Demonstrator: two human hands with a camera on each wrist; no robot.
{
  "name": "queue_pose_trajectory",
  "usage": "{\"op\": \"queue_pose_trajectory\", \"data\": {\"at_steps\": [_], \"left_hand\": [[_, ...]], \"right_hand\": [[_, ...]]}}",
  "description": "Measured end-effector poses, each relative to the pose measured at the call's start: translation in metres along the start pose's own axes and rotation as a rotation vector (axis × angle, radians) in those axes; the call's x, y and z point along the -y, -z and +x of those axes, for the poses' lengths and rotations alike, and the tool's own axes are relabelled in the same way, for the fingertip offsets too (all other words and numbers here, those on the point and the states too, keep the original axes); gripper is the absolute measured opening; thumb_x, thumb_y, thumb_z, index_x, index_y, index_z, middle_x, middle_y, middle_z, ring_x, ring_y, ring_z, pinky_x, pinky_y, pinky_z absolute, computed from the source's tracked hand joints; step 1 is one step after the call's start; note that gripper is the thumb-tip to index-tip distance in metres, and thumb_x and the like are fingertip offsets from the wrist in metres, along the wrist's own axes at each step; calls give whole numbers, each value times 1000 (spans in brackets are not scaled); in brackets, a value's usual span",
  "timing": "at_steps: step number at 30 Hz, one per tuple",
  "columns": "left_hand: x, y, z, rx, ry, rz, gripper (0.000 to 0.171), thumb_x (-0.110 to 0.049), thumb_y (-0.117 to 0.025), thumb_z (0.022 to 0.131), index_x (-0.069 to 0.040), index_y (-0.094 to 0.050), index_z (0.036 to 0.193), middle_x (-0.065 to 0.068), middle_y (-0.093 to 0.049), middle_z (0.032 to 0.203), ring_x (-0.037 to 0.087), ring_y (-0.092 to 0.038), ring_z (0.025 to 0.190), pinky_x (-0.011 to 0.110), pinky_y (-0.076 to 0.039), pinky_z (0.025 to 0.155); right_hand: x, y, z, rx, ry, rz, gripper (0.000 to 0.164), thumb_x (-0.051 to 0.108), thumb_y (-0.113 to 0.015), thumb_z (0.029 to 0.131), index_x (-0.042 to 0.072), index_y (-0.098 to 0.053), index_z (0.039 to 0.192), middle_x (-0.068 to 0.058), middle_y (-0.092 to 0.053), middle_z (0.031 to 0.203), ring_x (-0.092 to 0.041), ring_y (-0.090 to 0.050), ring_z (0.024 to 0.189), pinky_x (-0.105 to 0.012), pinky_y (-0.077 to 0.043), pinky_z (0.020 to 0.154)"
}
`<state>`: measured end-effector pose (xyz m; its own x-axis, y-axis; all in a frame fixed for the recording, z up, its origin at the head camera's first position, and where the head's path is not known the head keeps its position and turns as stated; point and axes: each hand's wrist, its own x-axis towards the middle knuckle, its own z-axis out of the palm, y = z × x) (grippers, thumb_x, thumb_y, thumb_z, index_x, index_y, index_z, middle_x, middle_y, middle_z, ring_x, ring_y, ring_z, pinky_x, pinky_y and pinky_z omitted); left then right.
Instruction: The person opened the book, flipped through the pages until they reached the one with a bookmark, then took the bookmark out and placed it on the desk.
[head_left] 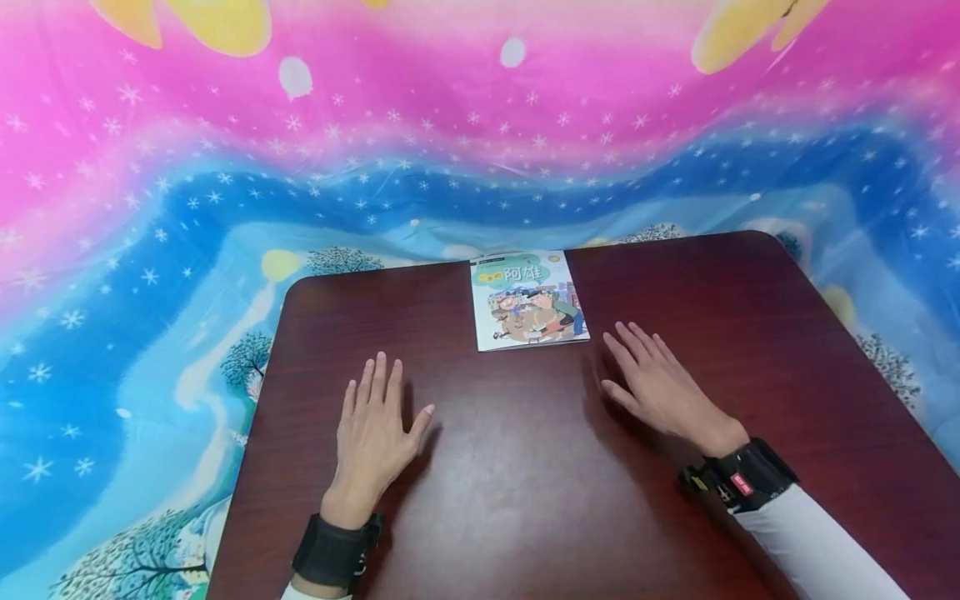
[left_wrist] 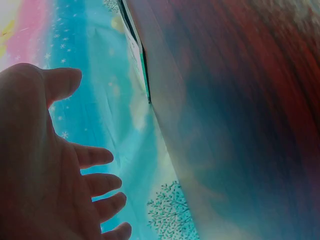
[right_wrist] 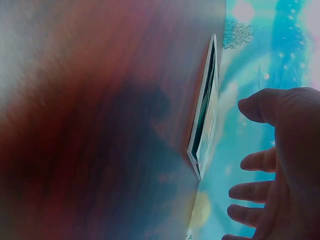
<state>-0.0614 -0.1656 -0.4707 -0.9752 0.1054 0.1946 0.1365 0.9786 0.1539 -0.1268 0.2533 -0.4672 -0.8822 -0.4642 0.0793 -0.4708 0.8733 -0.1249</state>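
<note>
A thin picture book (head_left: 528,300) with a green and white cartoon cover lies at the table's far edge in the head view. Just to its lower right is my right hand (head_left: 667,387), fingers extended, apart from the book and holding nothing. My left hand (head_left: 375,442) is over the left part of the table, fingers straight and thumb spread, also holding nothing. The right wrist view shows the book (right_wrist: 205,115) edge-on, its cover slightly lifted, beyond the thumb of my right hand (right_wrist: 295,165). In the left wrist view my left hand (left_wrist: 55,165) is well short of the book (left_wrist: 136,50).
A dark red-brown wooden table (head_left: 510,467) with rounded corners fills the lower view. Behind and beside it hangs a pink and blue cloth (head_left: 420,108) printed with snowflakes and trees. Black straps (head_left: 330,550) circle both wrists.
</note>
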Motion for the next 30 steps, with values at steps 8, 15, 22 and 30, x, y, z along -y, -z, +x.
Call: {"op": "queue_pose_trajectory", "data": {"at_steps": [8, 15, 22, 30], "left_hand": [[-6, -3, 3, 75, 5, -73, 88, -64, -43, 92, -6, -28, 156, 18, -20, 163, 33, -19, 148, 53, -19, 117], [-18, -10, 12, 146, -9, -136, 89, -66, -41, 92, -8, -24, 157, 15, -18, 164, 29, -17, 150, 51, -18, 118], [-36, -19, 38, 216, -84, -163, 91, -64, -44, 91, -7, -21, 158, 17, -14, 164, 31, -15, 150, 51, -17, 118], [-52, -34, 73, 331, -184, -221, 90, -60, -46, 93, -8, -14, 159, 16, -4, 166, 32, -8, 151, 50, -14, 119]], "right_hand": [[-5, -2, 21, 0, 38, 21, 75, 46, -57, 93, 0, -39, 150, -25, -33, 155, -40, -27, 143, -59, -22, 114], [-6, -2, 49, 60, 80, 35, 75, 45, -57, 94, 0, -37, 151, -26, -32, 156, -40, -27, 144, -59, -23, 114], [1, -1, 68, 107, 118, 69, 74, 46, -54, 96, 3, -35, 153, -23, -29, 158, -39, -24, 145, -55, -25, 114], [2, -14, 81, 134, 146, 118, 72, 42, -53, 97, 2, -34, 153, -24, -27, 159, -39, -23, 146, -54, -30, 112]]}}
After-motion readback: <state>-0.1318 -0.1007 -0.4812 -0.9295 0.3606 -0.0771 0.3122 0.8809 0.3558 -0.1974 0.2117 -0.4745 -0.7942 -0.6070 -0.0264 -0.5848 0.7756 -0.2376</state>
